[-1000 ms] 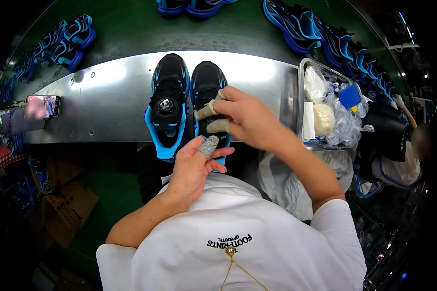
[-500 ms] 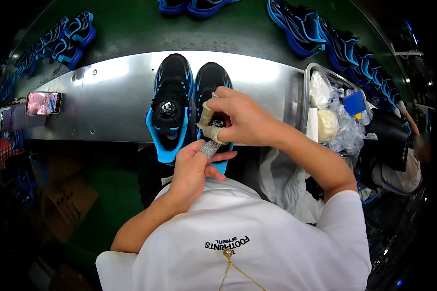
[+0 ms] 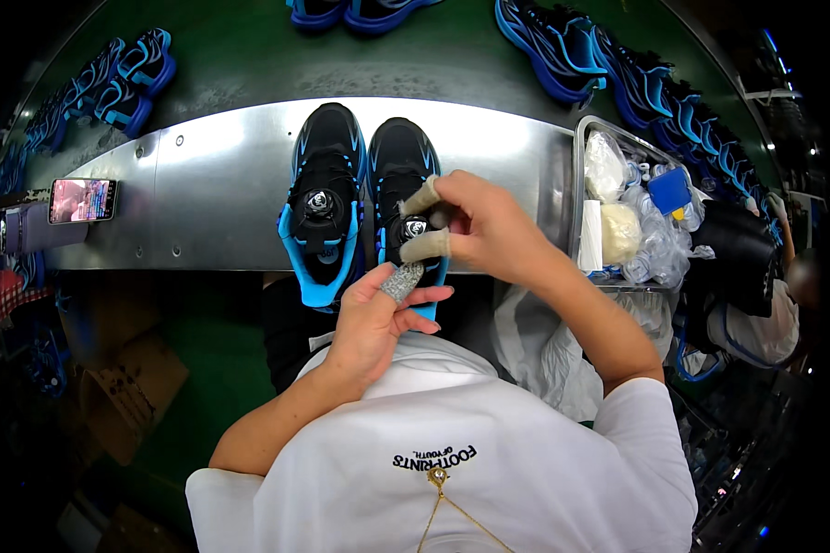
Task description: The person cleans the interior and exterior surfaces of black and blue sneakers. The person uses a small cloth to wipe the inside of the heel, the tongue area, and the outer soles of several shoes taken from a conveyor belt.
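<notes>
Two black sneakers with bright blue trim stand side by side before me, toes pointing away: a left sneaker [image 3: 328,147] and a right sneaker [image 3: 402,152]. Each has a round lacing dial on its tongue. Beige finger covers are on my right hand [image 3: 489,226]; its thumb and forefinger are spread on either side of the right sneaker's dial [image 3: 414,228]. Whether they touch it, I cannot tell. My left hand [image 3: 369,323] lies over that shoe's heel opening, a grey-covered digit near the tongue and other fingers loosely stretched out.
A metal tray [image 3: 578,198] of plastic-wrapped bundles stands at the right of the steel ledge [image 3: 221,184]. At the left is a propped phone [image 3: 83,201]. Similar sneakers [image 3: 553,55] line the green surface beyond, and another person's arm [image 3: 782,226] shows far right.
The fingers of my right hand have spread and shifted slightly right, uncovering the dial. My left hand stays nearly in place at the heel opening.
</notes>
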{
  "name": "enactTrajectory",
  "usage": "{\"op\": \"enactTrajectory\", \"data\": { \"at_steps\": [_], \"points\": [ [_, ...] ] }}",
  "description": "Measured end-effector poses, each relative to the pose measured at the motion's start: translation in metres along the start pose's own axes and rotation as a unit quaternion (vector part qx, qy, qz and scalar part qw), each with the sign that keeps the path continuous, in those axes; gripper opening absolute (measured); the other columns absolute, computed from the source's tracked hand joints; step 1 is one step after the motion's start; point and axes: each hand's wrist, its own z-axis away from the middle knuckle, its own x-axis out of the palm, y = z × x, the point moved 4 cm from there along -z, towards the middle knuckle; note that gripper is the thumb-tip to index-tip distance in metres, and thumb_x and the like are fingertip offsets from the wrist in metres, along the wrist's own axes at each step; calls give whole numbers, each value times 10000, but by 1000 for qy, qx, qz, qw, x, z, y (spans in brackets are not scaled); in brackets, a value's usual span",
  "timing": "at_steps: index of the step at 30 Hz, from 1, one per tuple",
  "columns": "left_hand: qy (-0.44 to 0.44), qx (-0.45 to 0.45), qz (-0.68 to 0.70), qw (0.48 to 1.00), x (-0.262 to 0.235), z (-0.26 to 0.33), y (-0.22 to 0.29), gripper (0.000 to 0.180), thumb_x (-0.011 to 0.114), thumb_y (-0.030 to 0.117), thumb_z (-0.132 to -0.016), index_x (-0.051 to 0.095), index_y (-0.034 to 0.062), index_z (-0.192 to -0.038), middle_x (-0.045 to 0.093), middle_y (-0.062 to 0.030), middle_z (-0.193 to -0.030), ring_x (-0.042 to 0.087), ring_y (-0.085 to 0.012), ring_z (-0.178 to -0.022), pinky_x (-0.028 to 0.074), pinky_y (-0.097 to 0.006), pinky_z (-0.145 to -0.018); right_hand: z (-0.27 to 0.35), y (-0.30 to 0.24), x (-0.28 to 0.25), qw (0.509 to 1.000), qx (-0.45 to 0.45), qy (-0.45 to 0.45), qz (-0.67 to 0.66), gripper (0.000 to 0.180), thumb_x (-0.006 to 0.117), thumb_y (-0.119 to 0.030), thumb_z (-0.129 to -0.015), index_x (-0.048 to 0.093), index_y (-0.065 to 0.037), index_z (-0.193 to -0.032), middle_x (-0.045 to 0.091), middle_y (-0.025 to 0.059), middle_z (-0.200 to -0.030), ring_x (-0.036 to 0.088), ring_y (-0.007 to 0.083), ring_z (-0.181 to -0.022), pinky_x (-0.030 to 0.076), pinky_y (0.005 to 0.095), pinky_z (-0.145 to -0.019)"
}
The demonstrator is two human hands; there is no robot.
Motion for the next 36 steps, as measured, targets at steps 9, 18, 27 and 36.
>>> {"op": "enactTrajectory", "data": {
  "at_steps": [9,18,27,36],
  "points": [
    [33,-2,-1,999,7,4,11,284,404,45,-962,568,-57,-1170,622,-115,-1120,672,-245,-976,576,-287,-646,3,-8,12,997,-43,53,38,333,769,-156,-761,715,-114,-1087,564,60,-817,539,153,-741,442,282,-669],
    [141,337,-623,692,-22,-12,116,314,669,3,-728,676,46,-1039,558,-66,-965,502,-162,-748,426,-284,-679,-104,3,2,982,-109,138,68,516,733,-399,-807,632,-138,-1241,575,192,-1071,550,320,-1015,452,384,-909],
    [63,262,-610,745,-27,-25,124,420,644,14,-748,618,50,-1166,558,-27,-972,447,-128,-776,391,-237,-713,-184,19,60,981,-66,19,183,594,630,-477,-866,520,-190,-1375,495,213,-1284,437,402,-1209,376,479,-1038],
    [73,288,-645,704,-29,-27,125,499,630,38,-778,553,43,-1271,587,-43,-1034,468,-156,-859,388,-249,-766,-184,23,57,982,-73,23,172,562,638,-437,-855,546,-198,-1355,486,199,-1305,431,396,-1219,372,469,-1049]
  ]
}}
